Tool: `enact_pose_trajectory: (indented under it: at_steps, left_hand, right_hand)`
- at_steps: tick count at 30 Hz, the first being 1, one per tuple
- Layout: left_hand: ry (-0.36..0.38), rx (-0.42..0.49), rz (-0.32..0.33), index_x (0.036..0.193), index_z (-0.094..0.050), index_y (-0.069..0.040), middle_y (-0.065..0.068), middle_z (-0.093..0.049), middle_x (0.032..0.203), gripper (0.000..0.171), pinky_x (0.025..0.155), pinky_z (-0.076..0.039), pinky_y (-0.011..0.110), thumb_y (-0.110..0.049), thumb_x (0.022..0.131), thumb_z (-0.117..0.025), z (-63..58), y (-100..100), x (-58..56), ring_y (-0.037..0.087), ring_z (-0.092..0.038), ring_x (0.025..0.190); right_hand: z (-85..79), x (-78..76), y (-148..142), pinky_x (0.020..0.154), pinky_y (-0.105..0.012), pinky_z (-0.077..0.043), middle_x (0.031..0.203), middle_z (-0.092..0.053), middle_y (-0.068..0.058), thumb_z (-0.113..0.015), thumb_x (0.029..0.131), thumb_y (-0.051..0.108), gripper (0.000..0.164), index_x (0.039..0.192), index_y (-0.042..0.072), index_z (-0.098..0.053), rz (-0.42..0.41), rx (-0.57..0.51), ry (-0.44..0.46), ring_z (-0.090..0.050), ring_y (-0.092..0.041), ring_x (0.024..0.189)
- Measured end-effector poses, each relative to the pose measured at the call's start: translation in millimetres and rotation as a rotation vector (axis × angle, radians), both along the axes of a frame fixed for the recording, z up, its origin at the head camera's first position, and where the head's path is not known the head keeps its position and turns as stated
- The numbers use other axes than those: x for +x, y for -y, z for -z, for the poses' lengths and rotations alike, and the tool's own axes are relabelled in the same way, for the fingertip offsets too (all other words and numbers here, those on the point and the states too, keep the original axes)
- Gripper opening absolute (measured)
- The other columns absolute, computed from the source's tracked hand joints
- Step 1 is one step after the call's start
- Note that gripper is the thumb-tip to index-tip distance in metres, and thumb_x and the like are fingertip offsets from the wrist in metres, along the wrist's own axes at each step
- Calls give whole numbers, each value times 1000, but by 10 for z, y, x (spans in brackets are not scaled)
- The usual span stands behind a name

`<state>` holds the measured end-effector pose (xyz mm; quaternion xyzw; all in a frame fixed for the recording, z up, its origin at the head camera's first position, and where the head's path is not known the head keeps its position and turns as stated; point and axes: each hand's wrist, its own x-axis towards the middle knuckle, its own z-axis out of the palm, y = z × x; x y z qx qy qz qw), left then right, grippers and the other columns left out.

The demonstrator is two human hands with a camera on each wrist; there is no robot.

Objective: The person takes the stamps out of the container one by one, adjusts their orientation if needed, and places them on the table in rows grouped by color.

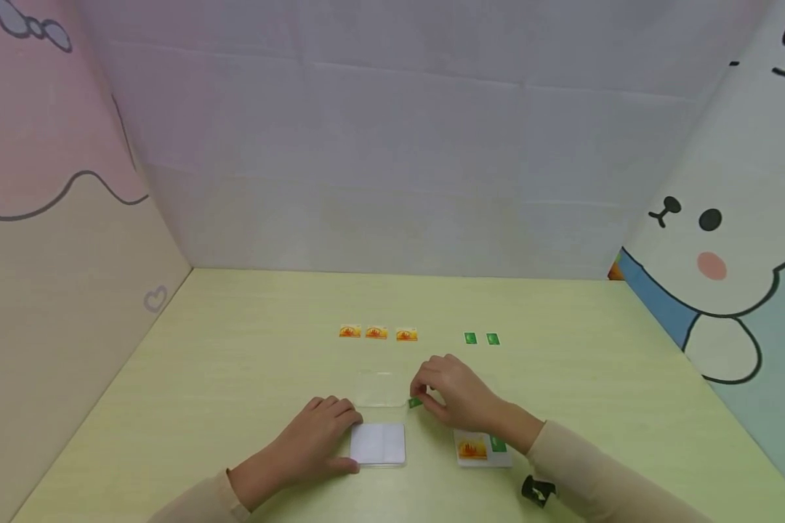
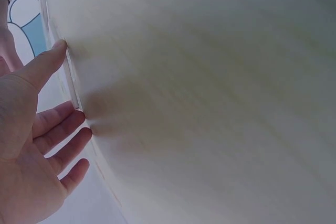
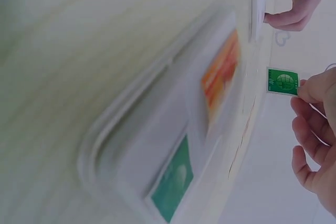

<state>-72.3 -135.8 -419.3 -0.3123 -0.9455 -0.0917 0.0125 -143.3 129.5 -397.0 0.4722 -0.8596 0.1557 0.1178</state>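
My right hand (image 1: 454, 392) pinches a small green stamp (image 3: 283, 81) between thumb and forefinger, raised near the right corner of a clear plastic lid (image 1: 379, 390). The stamp has a white border and a pale round design. Just in front of that lid lies a flat white case (image 1: 378, 444). My left hand (image 1: 317, 439) rests at the case's left side, thumb by the near corner and forefinger by the far one, fingers extended. Below my right forearm sits a second white case (image 3: 142, 145), bearing an orange stamp (image 1: 472, 448) and a green one (image 3: 173, 182).
Farther back, a row of three orange stamps (image 1: 376, 333) lies on the pale table (image 1: 248, 319), with two green stamps (image 1: 481, 338) to their right. A small black object (image 1: 538, 490) is beside my right sleeve. Printed panels (image 1: 713, 240) border the sides.
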Motion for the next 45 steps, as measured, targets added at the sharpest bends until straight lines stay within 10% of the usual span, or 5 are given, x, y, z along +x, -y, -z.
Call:
enact_pose_trajectory:
  at_steps: [45]
  left_hand:
    - [-46,-15,4,107,-64,-14,-6,-61,105,54,87,-43,33,-51,70,-77,16,9,44,12,-53,95]
  right_hand:
    - [28,-500,-324,65,-26,-50,84,-69,2,-66,87,7,5,87,12,-68,160,-182,309,-53,-3,71]
